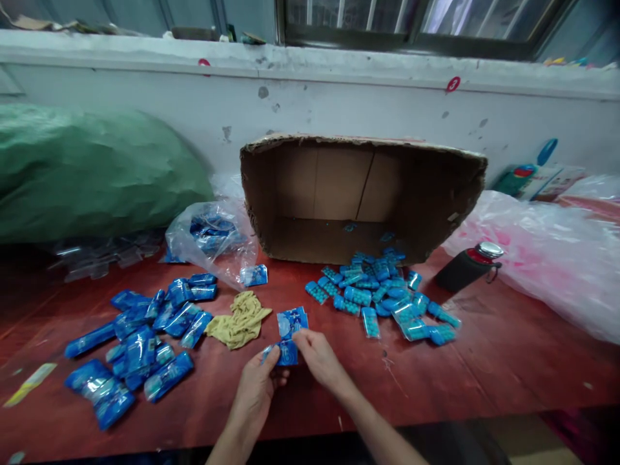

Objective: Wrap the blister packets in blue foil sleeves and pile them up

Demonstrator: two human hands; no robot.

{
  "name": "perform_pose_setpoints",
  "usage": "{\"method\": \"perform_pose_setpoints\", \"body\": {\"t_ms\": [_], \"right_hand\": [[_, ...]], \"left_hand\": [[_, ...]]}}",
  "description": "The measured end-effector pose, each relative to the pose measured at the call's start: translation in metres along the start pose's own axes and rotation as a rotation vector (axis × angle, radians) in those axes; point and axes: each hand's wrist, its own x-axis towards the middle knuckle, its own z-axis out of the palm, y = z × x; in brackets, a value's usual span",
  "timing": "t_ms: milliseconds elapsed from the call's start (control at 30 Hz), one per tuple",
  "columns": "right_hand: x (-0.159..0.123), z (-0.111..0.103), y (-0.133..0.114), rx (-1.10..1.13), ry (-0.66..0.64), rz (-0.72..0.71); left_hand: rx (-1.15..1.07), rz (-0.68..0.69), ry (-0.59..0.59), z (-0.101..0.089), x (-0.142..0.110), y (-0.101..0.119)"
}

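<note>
Near the table's front edge, my left hand (259,384) pinches a blue printed wrapper (289,353) between thumb and fingers. My right hand (317,355) is closed on the wrapper's right side, at its upper corner. Just beyond them is another flat blue printed piece (292,321); whether it joins the held one I cannot tell. Left of my hands lies a crumpled yellow-green cloth (239,320). A heap of blue wrapped packets (140,349) spreads farther left. To the right, small clear packs with blue-green contents (358,296) lie in a loose pile.
An open cardboard box (339,187) lies on its side at the back. Beside it stands a clear bag of blue wrappers (208,236). A dark bottle (462,268) leans at the right, near clear plastic sheeting (547,258). A big green sack (92,174) and yellow cutter (31,384) are left.
</note>
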Motion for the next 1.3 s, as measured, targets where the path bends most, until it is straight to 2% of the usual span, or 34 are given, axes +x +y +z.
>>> {"method": "perform_pose_setpoints", "body": {"t_ms": [133,233,333,433,533,600,700,767,867,1133,1300], "right_hand": [[0.044,-0.024,0.005,-0.171,0.114,0.053],[0.074,-0.027,0.014,-0.273,0.123,0.12],[0.083,-0.026,0.021,-0.303,0.09,0.146],[0.069,-0.032,0.022,-0.259,0.064,0.134],[0.041,-0.042,0.015,-0.158,0.026,0.114],[0.02,-0.044,0.009,0.081,-0.029,0.125],[-0.005,-0.038,0.0,0.716,-0.109,0.179],[-0.016,-0.032,-0.003,0.939,-0.119,0.202],[-0.022,-0.028,-0.004,0.999,-0.096,0.197],[-0.027,-0.029,-0.013,0.962,-0.08,0.195],[-0.031,-0.028,-0.014,0.945,-0.09,0.121]], "left_hand": [[-0.033,-0.052,0.04,-0.004,-0.005,-0.001],[-0.069,-0.132,0.039,-0.005,-0.008,-0.001],[-0.116,-0.229,0.058,-0.007,-0.012,0.002],[-0.166,-0.293,0.074,-0.01,-0.014,0.003],[-0.189,-0.326,0.106,-0.012,-0.013,0.0],[-0.201,-0.329,0.116,-0.011,-0.013,-0.002],[-0.208,-0.333,0.113,-0.008,-0.014,-0.002],[-0.201,-0.325,0.109,-0.006,-0.015,-0.001],[-0.188,-0.297,0.115,-0.006,-0.016,0.001],[-0.176,-0.258,0.111,-0.007,-0.017,0.0],[-0.13,-0.15,0.11,-0.007,-0.019,0.001]]}}
